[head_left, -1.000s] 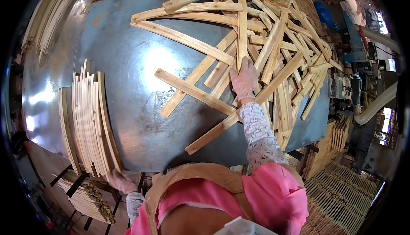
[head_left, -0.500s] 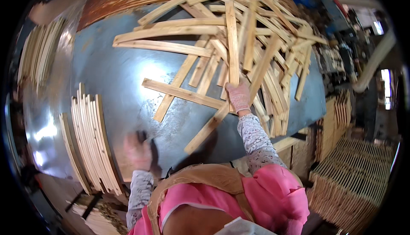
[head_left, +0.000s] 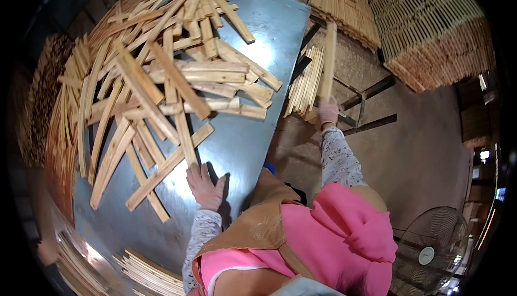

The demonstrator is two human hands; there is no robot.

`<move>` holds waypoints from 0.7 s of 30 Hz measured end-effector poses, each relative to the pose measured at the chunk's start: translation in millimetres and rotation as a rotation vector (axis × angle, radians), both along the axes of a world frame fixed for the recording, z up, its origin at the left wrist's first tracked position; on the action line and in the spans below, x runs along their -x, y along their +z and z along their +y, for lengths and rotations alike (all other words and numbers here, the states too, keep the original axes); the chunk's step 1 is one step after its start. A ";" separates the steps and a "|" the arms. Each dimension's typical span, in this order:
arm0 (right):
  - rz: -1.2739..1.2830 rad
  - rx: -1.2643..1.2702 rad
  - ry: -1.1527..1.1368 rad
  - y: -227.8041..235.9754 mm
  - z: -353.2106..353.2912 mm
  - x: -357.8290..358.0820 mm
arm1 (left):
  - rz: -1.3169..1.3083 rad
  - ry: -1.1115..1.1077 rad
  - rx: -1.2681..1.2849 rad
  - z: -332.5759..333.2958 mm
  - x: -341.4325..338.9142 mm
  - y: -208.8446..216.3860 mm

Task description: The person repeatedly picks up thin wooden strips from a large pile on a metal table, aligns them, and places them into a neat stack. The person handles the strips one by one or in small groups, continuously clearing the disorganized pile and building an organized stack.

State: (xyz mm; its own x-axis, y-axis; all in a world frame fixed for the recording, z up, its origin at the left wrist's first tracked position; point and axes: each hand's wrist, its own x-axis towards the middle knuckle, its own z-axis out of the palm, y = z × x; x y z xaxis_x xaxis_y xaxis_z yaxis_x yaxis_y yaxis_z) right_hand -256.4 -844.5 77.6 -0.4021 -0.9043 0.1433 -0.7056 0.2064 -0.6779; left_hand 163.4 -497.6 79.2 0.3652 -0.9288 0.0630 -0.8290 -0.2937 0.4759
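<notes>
Gripping a pale slat [head_left: 329, 59] by its near end in the right hand [head_left: 328, 111], with fingers wrapped round. Held out past the right edge of the tabletop [head_left: 229, 148], just beside a bundle of pale strips [head_left: 305, 86] near some dark metal bars [head_left: 382, 84]. Blurred; cannot tell if touching the bundle. Looking light enough for one hand, and stiff; probably tip-heavy from an end grip, so better taken nearer mid-length. Likely dry and grippy, not slippery; hardly fragile, maybe splintery along edges.

Spread open, holding nothing, with the left hand [head_left: 205, 188] inside the tabletop's right edge; fingertips at the near end of a loose slat [head_left: 184, 132], seemingly touching. Best pinched across the width there, clear of overlaps.

Farther out, toward the far and left edges: a crisscrossed pile of slats [head_left: 180, 75], prone to snagging and sliding. Near the close-left corner: neat strips [head_left: 148, 274]. Off the tabletop, lower right: a fan [head_left: 428, 253].
</notes>
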 end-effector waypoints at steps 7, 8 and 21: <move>0.489 -0.569 -0.030 -217.5 -67.5 86.8 | -0.287 0.280 0.070 22.4 4.7 -52.1; 0.861 -0.730 0.255 -242.0 -76.2 110.4 | -0.242 0.312 -0.014 25.0 6.4 -60.4; 0.289 -1.094 1.868 -181.0 -107.7 53.2 | 0.059 0.895 -0.453 4.9 28.2 -19.9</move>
